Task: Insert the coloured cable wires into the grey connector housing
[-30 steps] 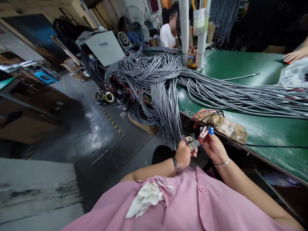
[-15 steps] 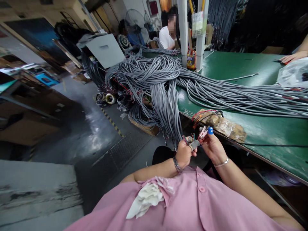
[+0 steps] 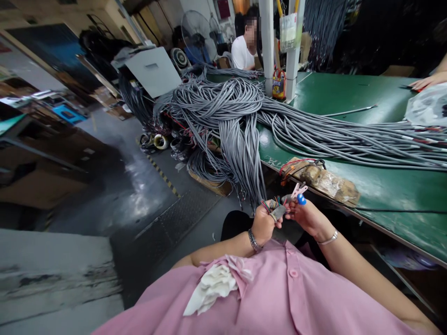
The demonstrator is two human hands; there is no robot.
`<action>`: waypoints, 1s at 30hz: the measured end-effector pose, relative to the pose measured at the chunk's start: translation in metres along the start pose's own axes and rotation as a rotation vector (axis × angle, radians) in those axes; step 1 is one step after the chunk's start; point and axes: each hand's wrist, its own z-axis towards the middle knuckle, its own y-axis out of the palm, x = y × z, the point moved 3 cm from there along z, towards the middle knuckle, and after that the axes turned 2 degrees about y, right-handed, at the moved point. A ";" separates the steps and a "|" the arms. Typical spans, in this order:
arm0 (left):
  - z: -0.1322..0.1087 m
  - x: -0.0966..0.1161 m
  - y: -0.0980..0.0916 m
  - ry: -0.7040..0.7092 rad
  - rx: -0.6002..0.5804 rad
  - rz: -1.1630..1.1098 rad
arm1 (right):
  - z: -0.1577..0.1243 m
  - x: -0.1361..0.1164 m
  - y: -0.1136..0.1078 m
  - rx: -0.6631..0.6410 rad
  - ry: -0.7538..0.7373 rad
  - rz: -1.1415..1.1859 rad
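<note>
My left hand (image 3: 262,222) is closed around the end of a grey cable (image 3: 278,211), whose thin coloured wires (image 3: 271,203) stick up from my fist. My right hand (image 3: 309,216) is right beside it, pinching a small pink clip-like tool (image 3: 297,190) with a blue tip (image 3: 301,200) near those wires. Both hands hover just below the front edge of the green table (image 3: 380,190). The cable I hold comes from a bundle hanging off the table edge.
A big heap of grey cables (image 3: 223,107) covers the table's left side and spills to the floor. A taped brown block with red and black wires (image 3: 321,179) lies by the edge. A seated person (image 3: 244,46) works at the back; another person's hand (image 3: 428,81) rests far right.
My right hand has tilted, bringing the pink tool lower and closer to the wires. My left hand has barely shifted.
</note>
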 end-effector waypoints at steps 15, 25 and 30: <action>-0.001 -0.009 -0.003 -0.083 -0.230 0.208 | -0.012 0.005 -0.002 0.082 -0.146 -0.369; -0.002 -0.008 -0.003 -0.084 -0.164 0.068 | -0.014 0.011 -0.006 0.131 -0.190 -0.213; 0.000 -0.006 -0.003 -0.085 -0.103 -0.086 | -0.010 0.009 -0.015 0.092 -0.103 0.056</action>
